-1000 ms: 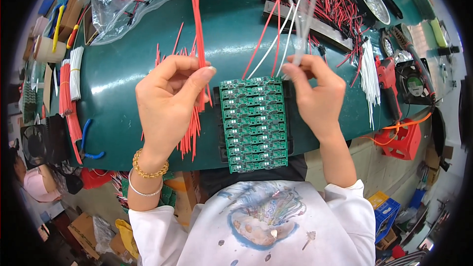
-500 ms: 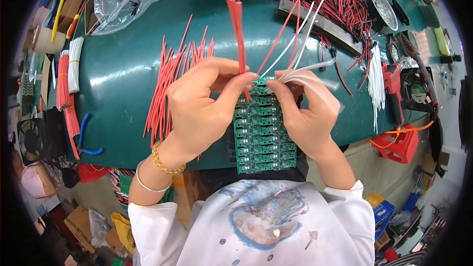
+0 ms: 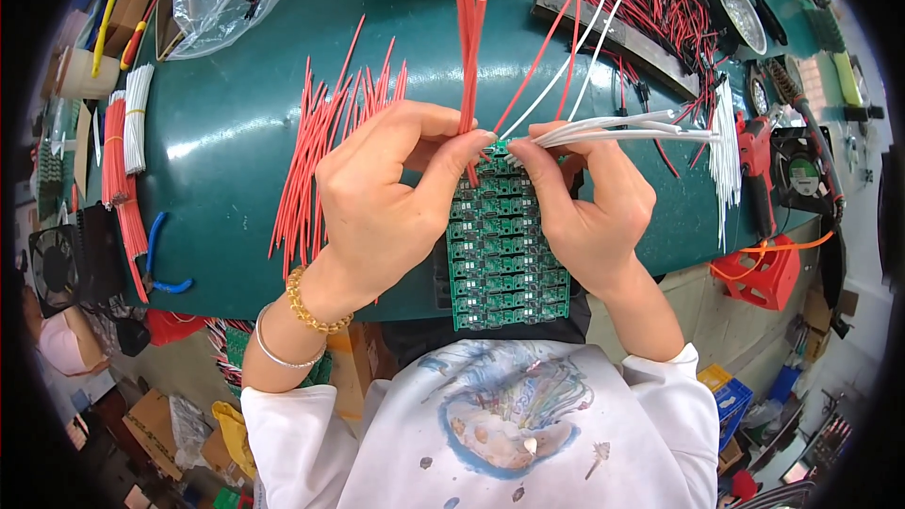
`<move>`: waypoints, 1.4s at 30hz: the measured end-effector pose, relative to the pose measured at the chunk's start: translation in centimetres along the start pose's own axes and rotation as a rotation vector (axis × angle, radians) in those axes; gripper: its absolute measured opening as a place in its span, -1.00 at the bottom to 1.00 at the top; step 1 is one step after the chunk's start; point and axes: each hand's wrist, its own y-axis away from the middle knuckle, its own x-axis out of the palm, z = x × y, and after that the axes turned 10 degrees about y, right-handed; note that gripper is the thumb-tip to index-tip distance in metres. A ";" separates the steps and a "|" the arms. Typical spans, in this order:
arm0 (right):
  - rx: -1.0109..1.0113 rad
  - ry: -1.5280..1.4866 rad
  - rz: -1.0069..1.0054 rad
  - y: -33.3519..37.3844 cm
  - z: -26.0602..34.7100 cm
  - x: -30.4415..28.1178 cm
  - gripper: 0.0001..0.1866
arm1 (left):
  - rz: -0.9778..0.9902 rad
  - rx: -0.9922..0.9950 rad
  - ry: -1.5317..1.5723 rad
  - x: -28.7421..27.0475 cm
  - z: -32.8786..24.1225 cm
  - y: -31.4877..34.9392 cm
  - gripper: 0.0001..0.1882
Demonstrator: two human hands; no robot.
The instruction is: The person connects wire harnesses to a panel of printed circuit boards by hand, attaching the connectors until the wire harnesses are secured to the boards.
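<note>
My left hand (image 3: pixel 391 184) pinches a small bundle of red wires (image 3: pixel 469 47) that stands up from its fingers, with bare tips at the top. In my right hand (image 3: pixel 589 193) is a bundle of white wires (image 3: pixel 632 126), pointing off to the right. Both hands meet at the far end of a green circuit board panel (image 3: pixel 507 254) made of repeated small boards. Between the fingertips, single red and white wires (image 3: pixel 556 71) rise from that end and lean away to the right. My fingers hide where those wires meet the board.
Loose red wires (image 3: pixel 311 165) lie left on the green table (image 3: pixel 226 188), near tied wire bundles (image 3: pixel 137 118) and blue-handled pliers (image 3: pixel 165 259). At right are a metal bar (image 3: pixel 617 42), a heap of red-black leads (image 3: pixel 650 9), white wires (image 3: pixel 726 160) and a red-handled tool (image 3: pixel 754 165).
The red bundle in my left hand has turned more upright and fanned slightly. The white bundle in my right hand has swung up, its ends now farther right. Both hands stay at the board's far end.
</note>
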 end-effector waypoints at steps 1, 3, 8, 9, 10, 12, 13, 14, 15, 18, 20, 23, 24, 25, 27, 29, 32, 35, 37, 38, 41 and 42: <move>0.009 -0.009 0.007 -0.1 0.1 0.0 -0.81 | 0.001 -0.006 0.011 0.0 0.0 0.0 -0.90; 0.016 -0.018 0.015 -0.1 0.2 0.1 -0.82 | 0.001 -0.011 0.021 0.0 0.0 0.0 -0.91; -0.025 0.003 0.055 -0.3 0.2 -0.1 -0.83 | 0.079 -0.012 -0.052 0.0 0.2 -0.3 -0.91; -0.024 0.005 0.051 -0.3 0.1 -0.2 -0.83 | 0.083 -0.009 -0.051 0.0 0.0 -0.3 -0.91; 0.026 -0.024 0.068 -0.3 0.0 -0.3 -0.84 | 0.062 -0.121 0.017 0.0 -0.3 -0.4 -0.91; 0.078 -0.053 0.082 -0.4 0.0 -0.7 -0.85 | 0.045 -0.232 0.083 -0.1 -1.1 -0.3 -0.91; 0.134 -0.058 0.082 -0.5 0.0 -1.4 -0.86 | 0.026 -0.265 0.134 -0.5 -1.6 -0.2 -0.92; 0.190 -0.063 0.083 -0.6 -0.1 -2.0 -0.87 | 0.006 -0.300 0.185 -0.7 -2.0 -0.2 -0.92; 0.206 -0.112 0.049 -0.6 -0.5 -2.6 -0.89 | 0.010 -0.300 0.186 -0.9 -2.4 -0.3 -0.92; 0.218 -0.160 0.030 -0.6 -1.6 -3.9 -0.90 | 0.039 -0.311 0.242 -0.3 -3.5 -0.7 -0.92; 0.250 -0.186 0.022 0.0 -2.0 -3.4 -0.90 | 0.072 -0.268 0.211 0.9 -2.9 -0.7 -0.92; 0.248 -0.136 0.012 0.1 -1.9 -2.9 -0.90 | 0.096 -0.201 0.175 2.2 -2.0 -0.7 -0.91; 0.202 -0.099 -0.020 0.2 -2.0 -2.7 -0.90 | 0.100 -0.184 0.160 2.5 -1.7 -0.8 -0.91; 0.156 -0.061 -0.052 0.3 -2.1 -2.6 -0.89 | 0.104 -0.167 0.145 2.7 -1.6 -0.8 -0.91; 0.149 -0.036 -0.041 0.4 -2.3 -2.7 -0.86 | 0.114 -0.175 0.165 2.9 -1.3 -0.8 -0.91; 0.093 -0.037 -0.057 0.3 -2.4 -2.5 -0.85 | 0.123 -0.181 0.186 3.0 -1.3 -0.8 -0.91; 0.111 -0.046 -0.059 0.4 -2.4 -2.1 -0.84 | 0.120 -0.204 0.166 2.9 -1.0 -0.7 -0.91; 0.099 -0.024 -0.061 0.4 -2.5 -2.4 -0.82 | 0.127 -0.213 0.183 3.1 -1.1 -0.8 -0.91; 0.089 -0.015 -0.052 0.5 -2.5 -2.3 -0.82 | 0.120 -0.222 0.176 3.1 -1.0 -0.8 -0.90; 0.081 -0.008 -0.058 0.5 -2.5 -2.3 -0.81 | 0.118 -0.222 0.175 3.1 -1.0 -0.8 -0.90; 0.062 0.007 -0.063 0.4 -2.4 -2.1 -0.81 | 0.119 -0.175 0.137 3.1 -0.9 -0.8 -0.89; 0.052 0.017 -0.065 0.4 -2.3 -2.1 -0.81 | 0.136 -0.185 0.129 3.1 -1.0 -1.0 -0.90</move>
